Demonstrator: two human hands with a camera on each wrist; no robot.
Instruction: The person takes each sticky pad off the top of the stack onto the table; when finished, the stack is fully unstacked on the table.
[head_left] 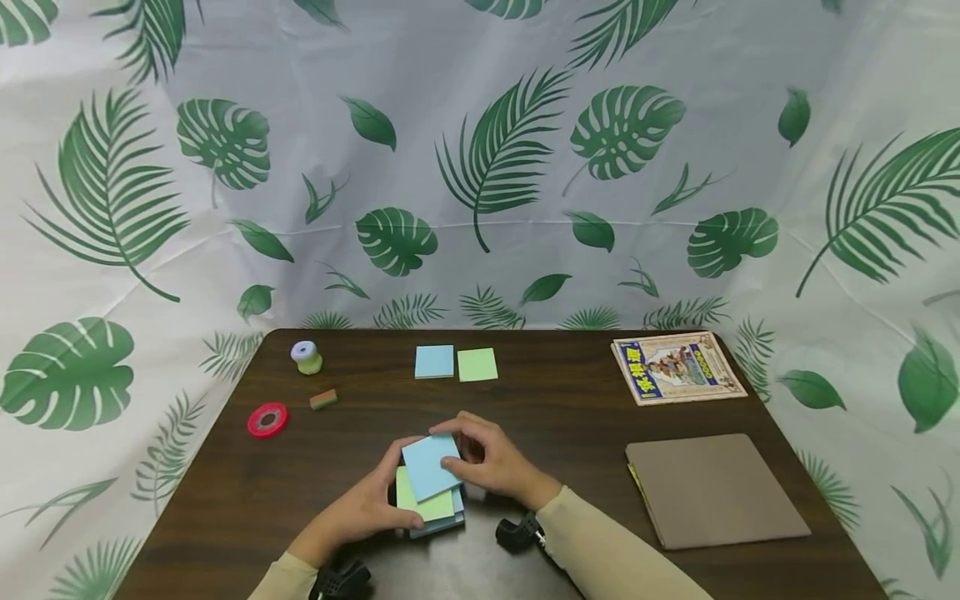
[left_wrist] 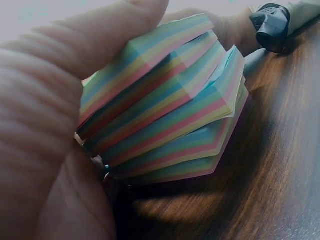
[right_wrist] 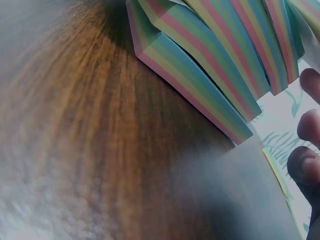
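Near the table's front middle, my left hand point(head_left: 363, 504) grips a stack of sticky note pads, its thumb along the near side and fingers on the far left. A light blue sticky note pad point(head_left: 429, 468) lies askew on top. Under it show a green pad point(head_left: 429, 507) and more blue at the bottom. My right hand point(head_left: 491, 458) pinches the top blue pad, thumb on its right side and a finger at its far edge. The left wrist view shows the stack's striped edges point(left_wrist: 165, 100), fanned unevenly; similar striped edges point(right_wrist: 210, 60) fill the right wrist view's top.
Behind the hands lie another blue pad point(head_left: 434, 362) and green pad point(head_left: 477, 365), side by side. To the left are a red ring-shaped roll point(head_left: 258, 427), a small orange-and-green block point(head_left: 323, 400) and a spool-like object point(head_left: 307, 358). Booklets point(head_left: 686, 367) and a brown folder point(head_left: 712, 492) lie right.
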